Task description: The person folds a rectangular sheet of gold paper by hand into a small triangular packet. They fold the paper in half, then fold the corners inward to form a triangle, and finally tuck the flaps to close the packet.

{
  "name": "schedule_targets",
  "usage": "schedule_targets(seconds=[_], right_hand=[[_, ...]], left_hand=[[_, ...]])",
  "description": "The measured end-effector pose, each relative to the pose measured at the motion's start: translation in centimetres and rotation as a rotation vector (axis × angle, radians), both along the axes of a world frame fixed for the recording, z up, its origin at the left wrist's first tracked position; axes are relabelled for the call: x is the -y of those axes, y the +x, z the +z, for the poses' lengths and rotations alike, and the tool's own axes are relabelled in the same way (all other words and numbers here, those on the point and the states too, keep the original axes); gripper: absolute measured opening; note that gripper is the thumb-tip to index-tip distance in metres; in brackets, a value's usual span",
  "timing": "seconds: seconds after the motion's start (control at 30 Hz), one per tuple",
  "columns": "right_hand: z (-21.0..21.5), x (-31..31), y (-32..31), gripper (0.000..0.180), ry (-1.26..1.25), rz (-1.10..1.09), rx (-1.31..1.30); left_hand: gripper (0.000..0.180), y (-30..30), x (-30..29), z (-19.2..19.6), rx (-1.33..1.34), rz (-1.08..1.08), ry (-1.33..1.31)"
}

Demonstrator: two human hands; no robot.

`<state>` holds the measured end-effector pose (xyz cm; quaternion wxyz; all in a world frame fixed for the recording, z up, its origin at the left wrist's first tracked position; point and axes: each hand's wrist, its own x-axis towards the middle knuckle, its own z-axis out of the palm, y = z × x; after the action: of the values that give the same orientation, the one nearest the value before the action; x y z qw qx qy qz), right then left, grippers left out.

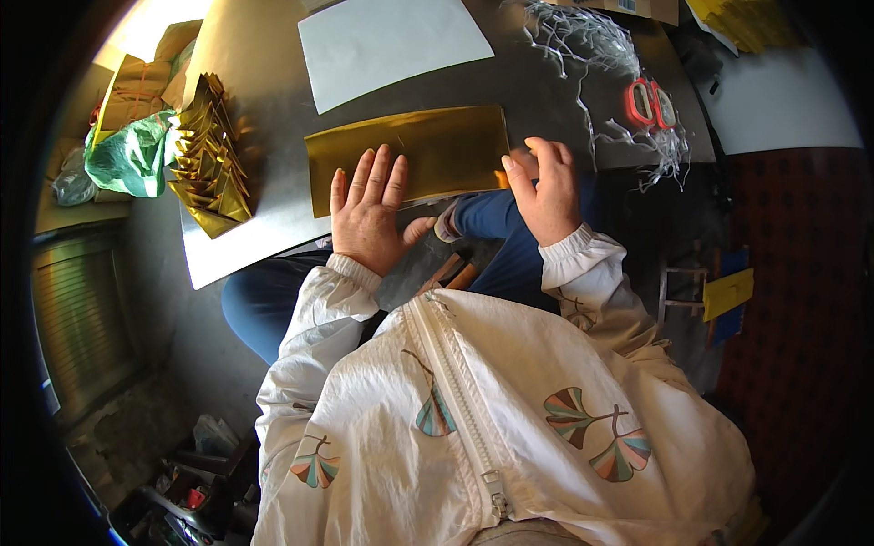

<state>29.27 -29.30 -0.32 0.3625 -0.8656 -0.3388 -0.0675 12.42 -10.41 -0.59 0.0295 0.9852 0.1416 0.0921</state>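
A shiny gold paper sheet (446,150) lies lengthwise across the near edge of the dark table. My left hand (371,214) rests flat on its left part, with the fingers stretched out and the thumb apart. At the sheet's right end, my right hand (549,193) is raised with bent fingers and the thumb held apart from them. Nothing shows in its grasp. Beyond the gold sheet lies a white paper sheet (391,50).
A stack of folded gold paper pieces (211,159) stands on the table's left side. At the right are red-handled scissors (645,105) and a tangle of white strings (587,36). Further left sits a green plastic bag (132,155). A small stool (683,282) is on the floor at right.
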Motion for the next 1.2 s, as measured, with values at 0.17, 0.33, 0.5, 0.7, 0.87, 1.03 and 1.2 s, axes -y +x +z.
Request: schedule_targets(seconds=[0.17,0.33,0.5,0.7,0.87,1.03,1.2], right_hand=[[0.2,2.1,-0.8,0.037,0.024,-0.077,-0.335],[-0.2,2.7,-2.1,0.030,0.104,-0.015,-1.111],[2.4,1.3,-1.8,0.020,0.354,0.061,-0.961],[10.0,-1.1,-3.4,0.014,0.344,0.159,0.185],[13.6,-2.7,-5.5,0.020,0.251,0.247,0.526],[12.7,-3.8,-6.8,0.026,0.296,0.421,0.578],[11.0,-4.3,-7.8,0.020,0.086,0.432,0.357]], left_hand=[[0.069,-2.2,1.6,-0.7,0.039,-0.023,-0.046],[0.045,-2.7,1.1,-1.4,0.190,-0.106,0.096],[0.046,-2.5,1.0,0.1,0.224,-0.161,0.023],[0.076,0.8,4.1,5.4,0.423,-0.169,-0.122],[0.083,2.3,5.4,8.9,0.632,-0.305,-0.798],[0.087,0.1,4.5,8.8,0.521,-0.426,-1.226],[0.085,-1.4,4.5,6.8,0.525,-0.504,-2.250]])
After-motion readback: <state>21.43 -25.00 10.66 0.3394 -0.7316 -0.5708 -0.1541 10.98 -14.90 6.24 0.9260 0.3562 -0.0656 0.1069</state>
